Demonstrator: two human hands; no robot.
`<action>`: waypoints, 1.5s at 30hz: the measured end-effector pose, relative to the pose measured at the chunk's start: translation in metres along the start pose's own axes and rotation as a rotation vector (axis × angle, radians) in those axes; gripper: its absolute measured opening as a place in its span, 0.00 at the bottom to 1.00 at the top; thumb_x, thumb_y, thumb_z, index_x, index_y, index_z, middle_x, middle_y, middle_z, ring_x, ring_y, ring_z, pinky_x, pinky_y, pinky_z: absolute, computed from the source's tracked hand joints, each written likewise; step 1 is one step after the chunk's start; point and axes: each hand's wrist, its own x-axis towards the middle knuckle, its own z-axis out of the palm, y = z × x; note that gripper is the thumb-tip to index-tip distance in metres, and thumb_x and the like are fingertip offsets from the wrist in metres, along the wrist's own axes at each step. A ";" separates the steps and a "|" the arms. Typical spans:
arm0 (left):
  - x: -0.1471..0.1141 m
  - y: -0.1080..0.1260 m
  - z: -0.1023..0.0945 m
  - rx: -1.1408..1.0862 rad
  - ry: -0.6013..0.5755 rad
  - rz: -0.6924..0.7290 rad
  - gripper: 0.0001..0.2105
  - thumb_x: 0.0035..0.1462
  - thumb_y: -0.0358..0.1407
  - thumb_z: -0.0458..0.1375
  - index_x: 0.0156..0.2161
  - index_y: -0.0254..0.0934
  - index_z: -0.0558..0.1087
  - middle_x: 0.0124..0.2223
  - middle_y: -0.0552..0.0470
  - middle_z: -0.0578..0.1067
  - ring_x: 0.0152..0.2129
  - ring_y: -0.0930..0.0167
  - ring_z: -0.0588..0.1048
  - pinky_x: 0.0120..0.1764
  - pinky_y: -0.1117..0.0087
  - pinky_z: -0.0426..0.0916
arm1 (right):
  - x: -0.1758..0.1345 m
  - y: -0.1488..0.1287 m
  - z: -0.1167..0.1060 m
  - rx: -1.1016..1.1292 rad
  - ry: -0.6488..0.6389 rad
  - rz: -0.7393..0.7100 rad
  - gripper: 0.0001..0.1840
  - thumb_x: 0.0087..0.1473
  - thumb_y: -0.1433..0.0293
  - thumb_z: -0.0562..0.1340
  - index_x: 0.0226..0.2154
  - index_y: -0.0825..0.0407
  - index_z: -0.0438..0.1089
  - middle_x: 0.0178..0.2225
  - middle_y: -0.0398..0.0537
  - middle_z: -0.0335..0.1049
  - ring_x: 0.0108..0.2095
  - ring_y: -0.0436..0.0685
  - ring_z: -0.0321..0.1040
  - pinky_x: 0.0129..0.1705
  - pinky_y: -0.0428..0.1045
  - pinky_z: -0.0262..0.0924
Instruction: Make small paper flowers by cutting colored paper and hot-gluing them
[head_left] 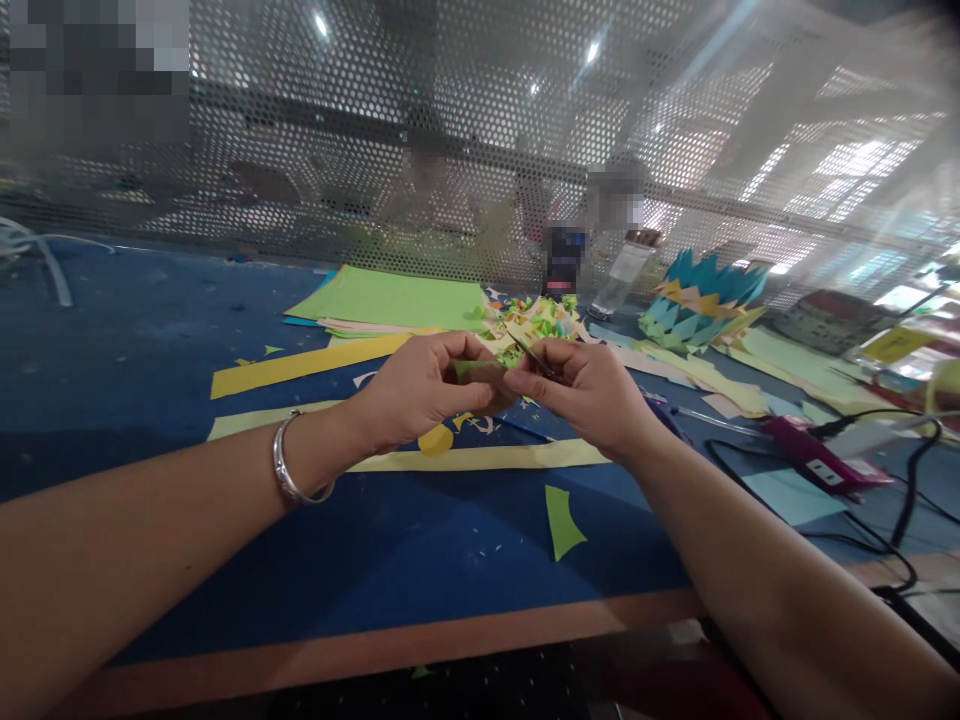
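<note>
Above the blue table (420, 560), my left hand (420, 390) pinches a small piece of green paper (472, 369), mostly covered by the fingers. My right hand (585, 390) is closed around scissors (529, 352); a thin blade points toward the left hand, and the handles are hidden in the fingers. Both hands are close together in front of a heap of cut paper scraps (536, 320). Beneath them lie a pale yellow strip (480, 459), a yellow paper circle (436, 440) and a thin blue stick (525, 431). Nearer me is a loose green scrap (562, 522).
Green sheets (405, 298) are stacked behind a yellow strip (300, 365). A clear bottle (619, 278) and a spiky paper crown (701, 305) stand back right. A purple power strip (817, 458) with black cables lies right. Perforated metal panel (315, 170) borders the back.
</note>
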 end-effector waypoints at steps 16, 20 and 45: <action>-0.001 -0.001 0.001 -0.028 0.061 0.086 0.13 0.55 0.42 0.67 0.43 0.37 0.77 0.37 0.52 0.79 0.35 0.72 0.76 0.36 0.72 0.71 | 0.000 0.001 0.001 0.135 -0.014 -0.047 0.25 0.62 0.48 0.59 0.27 0.52 0.66 0.21 0.37 0.50 0.20 0.46 0.45 0.21 0.47 0.39; -0.002 -0.001 0.001 -0.006 0.041 0.109 0.12 0.55 0.42 0.67 0.40 0.36 0.76 0.35 0.53 0.78 0.34 0.72 0.76 0.37 0.73 0.71 | -0.001 0.002 0.001 0.080 -0.016 -0.047 0.23 0.61 0.49 0.61 0.29 0.52 0.69 0.22 0.37 0.51 0.21 0.46 0.44 0.22 0.47 0.39; -0.004 0.002 -0.002 0.149 -0.008 0.179 0.08 0.59 0.39 0.62 0.38 0.35 0.75 0.34 0.51 0.79 0.30 0.73 0.76 0.31 0.76 0.70 | -0.002 -0.006 -0.003 -0.007 -0.028 -0.058 0.26 0.59 0.49 0.62 0.23 0.52 0.67 0.19 0.36 0.47 0.20 0.46 0.43 0.21 0.47 0.37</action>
